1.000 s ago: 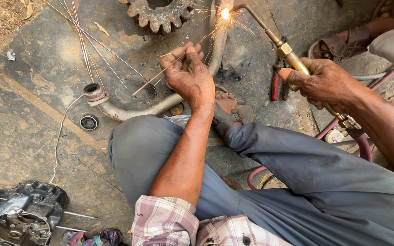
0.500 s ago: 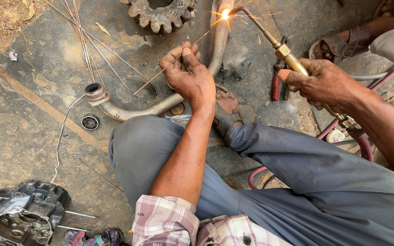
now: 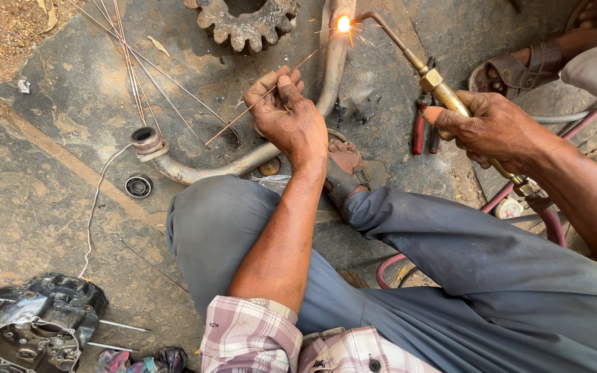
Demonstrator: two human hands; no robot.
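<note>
Seated on a stained stone floor (image 3: 70,200), a person brazes a curved rusty steel exhaust pipe (image 3: 243,162) lying along the floor's far edge. The left hand (image 3: 291,121), fingers pinching a thin metal filler rod (image 3: 257,103), feeds its tip toward the glowing joint (image 3: 343,24); the right hand (image 3: 492,128) is wrapped around a brass gas torch (image 3: 437,86). The bead appears under way; next, the rod likely wants steady advance into the flame.

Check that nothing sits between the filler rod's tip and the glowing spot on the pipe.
Nothing visible does. The filler rod, pinched in the left hand, runs over bare ground to the flame on the curved pipe.
</note>
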